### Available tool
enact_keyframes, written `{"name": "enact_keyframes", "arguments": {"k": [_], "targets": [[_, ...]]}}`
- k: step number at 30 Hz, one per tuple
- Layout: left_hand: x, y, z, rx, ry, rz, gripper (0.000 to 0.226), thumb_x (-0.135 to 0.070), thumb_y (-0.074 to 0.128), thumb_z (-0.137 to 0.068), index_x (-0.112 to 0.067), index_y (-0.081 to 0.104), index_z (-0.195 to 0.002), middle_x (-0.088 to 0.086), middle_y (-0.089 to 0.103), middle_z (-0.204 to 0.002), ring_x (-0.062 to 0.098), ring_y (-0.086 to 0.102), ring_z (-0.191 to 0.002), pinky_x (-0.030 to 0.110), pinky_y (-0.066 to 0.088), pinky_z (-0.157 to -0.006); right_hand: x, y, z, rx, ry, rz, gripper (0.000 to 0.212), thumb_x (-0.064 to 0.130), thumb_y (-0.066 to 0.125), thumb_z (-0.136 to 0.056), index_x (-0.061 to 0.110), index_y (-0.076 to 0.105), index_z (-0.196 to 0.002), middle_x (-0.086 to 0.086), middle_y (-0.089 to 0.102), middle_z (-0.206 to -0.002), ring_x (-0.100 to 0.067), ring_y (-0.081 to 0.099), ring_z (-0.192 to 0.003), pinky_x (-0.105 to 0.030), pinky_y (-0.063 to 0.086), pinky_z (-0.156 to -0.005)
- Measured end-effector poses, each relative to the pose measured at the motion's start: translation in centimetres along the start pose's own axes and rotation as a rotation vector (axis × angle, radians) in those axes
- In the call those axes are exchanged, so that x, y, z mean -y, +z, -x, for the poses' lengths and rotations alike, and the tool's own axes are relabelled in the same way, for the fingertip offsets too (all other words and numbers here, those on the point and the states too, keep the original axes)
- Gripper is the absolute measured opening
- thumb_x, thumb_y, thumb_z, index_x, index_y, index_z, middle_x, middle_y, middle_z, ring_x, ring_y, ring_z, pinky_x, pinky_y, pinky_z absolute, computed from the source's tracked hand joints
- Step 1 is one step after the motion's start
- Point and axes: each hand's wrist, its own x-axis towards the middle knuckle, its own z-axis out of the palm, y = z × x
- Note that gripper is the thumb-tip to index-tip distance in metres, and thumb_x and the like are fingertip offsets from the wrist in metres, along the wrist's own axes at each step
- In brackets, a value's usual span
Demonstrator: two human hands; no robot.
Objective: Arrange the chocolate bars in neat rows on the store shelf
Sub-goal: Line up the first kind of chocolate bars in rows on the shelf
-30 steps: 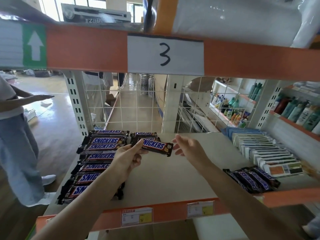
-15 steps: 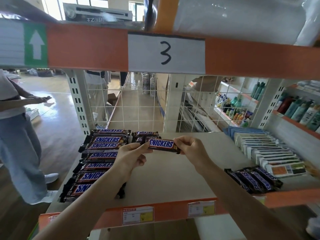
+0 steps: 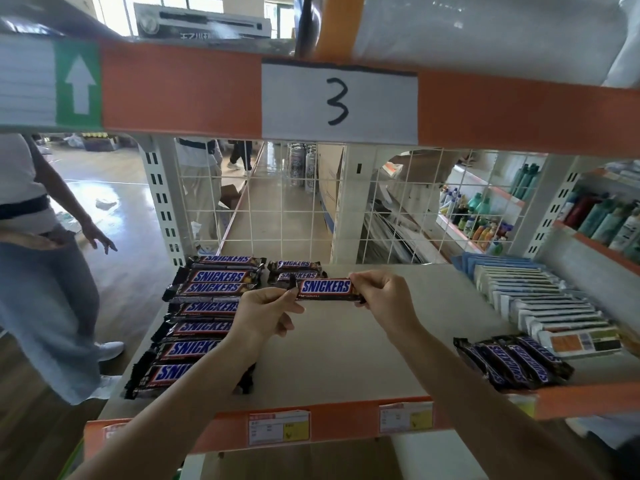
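From the head camera, both hands are up over the store shelf (image 3: 346,358), sharing one Snickers bar (image 3: 325,289) between them. The left hand (image 3: 265,313) pinches the bar's left end, thumb and forefinger closed on the wrapper crimp, the other fingers (image 3: 287,322) curled loosely beneath. The right hand (image 3: 384,294) grips the right end, its fingers folded round the wrapper. The bar is level, label facing up, held above the shelf just in front of two short bars (image 3: 296,268) lying at the back.

Over on the left, a column of Snickers bars (image 3: 207,306) runs from the wire grid back panel (image 3: 277,202) toward the front edge, each bar lying crosswise, logo up, overlapping a little; the left forearm covers the right ends of the nearest ones. Front right, a loose pile of Snickers bars (image 3: 512,362) lies at a slant, close to the orange shelf edge (image 3: 346,420) with its price tags (image 3: 278,429). Behind that pile, a row of flat boxes (image 3: 540,299) stands packed along the right side.

Overhead, an orange beam carries a white label with a handwritten 3 (image 3: 337,102) and a green arrow sign (image 3: 79,83). A person in pale jeans (image 3: 38,271) stands to the left of the shelving.
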Motion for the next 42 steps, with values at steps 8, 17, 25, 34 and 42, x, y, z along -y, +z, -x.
{"name": "enact_keyframes", "arguments": {"k": [8, 17, 25, 34, 42], "targets": [[-0.4, -0.6, -0.8, -0.105, 0.075, -0.442, 0.025, -0.018, 0.056, -0.092, -0.010, 0.066, -0.069, 0.001, 0.061, -0.058, 0.007, 0.045, -0.036, 0.013, 0.036, -0.036, -0.1, 0.8, -0.1, 0.140, 0.215, -0.029, 0.012, 0.013, 0.060, -0.090, 0.016, 0.062, -0.079, 0.002, 0.064, -0.073, -0.009, 0.060, -0.054, -0.017, 0.045, -0.051], [-0.8, -0.7, -1.8, -0.121, 0.200, -1.100, 0.031, -0.026, 0.051, -0.090, -0.016, 0.058, -0.062, -0.001, 0.054, -0.062, 0.012, 0.049, -0.056, 0.023, 0.031, -0.047, -1.1, 2.1, -1.1, 0.118, 0.160, 0.106, 0.016, 0.001, 0.060, -0.086, 0.000, 0.064, -0.101, -0.014, 0.066, -0.091, -0.012, 0.059, -0.063, -0.007, 0.041, -0.046], [-0.2, 0.1, -3.8, -0.131, 0.222, -1.409, 0.022, -0.026, 0.047, -0.091, -0.015, 0.059, -0.076, 0.000, 0.055, -0.076, 0.017, 0.052, -0.069, 0.027, 0.038, -0.059, -2.6, 3.3, -2.2, 0.174, 0.026, 0.443, 0.022, 0.009, 0.062, -0.084, 0.004, 0.062, -0.104, -0.011, 0.066, -0.098, -0.018, 0.058, -0.085, -0.021, 0.042, -0.072], [0.7, 0.1, -5.6, -0.120, 0.246, -1.544, 0.020, -0.022, 0.046, -0.093, -0.014, 0.064, -0.093, 0.004, 0.064, -0.089, 0.019, 0.060, -0.082, 0.026, 0.041, -0.065, -3.2, 4.3, -3.4, 0.196, -0.052, 0.533, 0.018, 0.011, 0.063, -0.084, 0.005, 0.061, -0.101, -0.010, 0.066, -0.093, -0.021, 0.060, -0.086, -0.024, 0.045, -0.071], [0.9, 0.0, -7.0, -0.152, 0.282, -1.668, 0.024, -0.023, 0.044, -0.095, -0.013, 0.065, -0.099, 0.003, 0.066, -0.095, 0.020, 0.063, -0.088, 0.027, 0.039, -0.065, -3.1, 4.9, -4.6, 0.202, -0.057, 0.571, 0.019, 0.016, 0.062, -0.084, 0.007, 0.060, -0.102, -0.011, 0.066, -0.095, -0.025, 0.061, -0.089, -0.035, 0.050, -0.080]]}}
